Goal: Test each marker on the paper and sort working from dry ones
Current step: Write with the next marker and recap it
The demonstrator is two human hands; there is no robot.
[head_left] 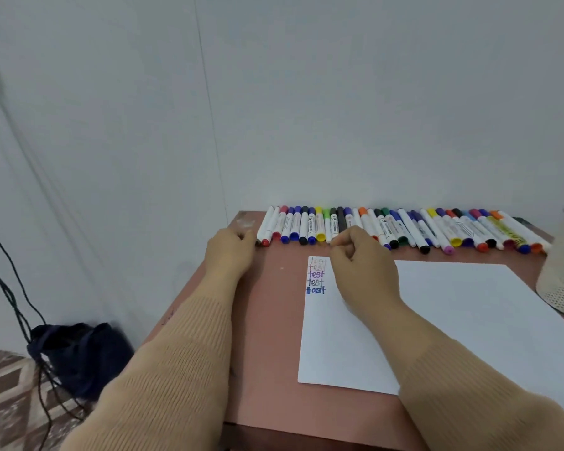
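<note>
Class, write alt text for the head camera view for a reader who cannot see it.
A left hand and a right hand, fingers curled, reach a long row of capped markers across a reddish table. White paper nearer the camera bears five "test" lines.

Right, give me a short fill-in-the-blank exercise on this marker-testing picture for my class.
The word written on the paper is ____.
It appears ____ times, stacked in the sheet's top-left corner.
The markers lie in a row between the paper and the ____.
The left hand is at the row's ____ end.
Missing words: test; five; wall; left.
</note>
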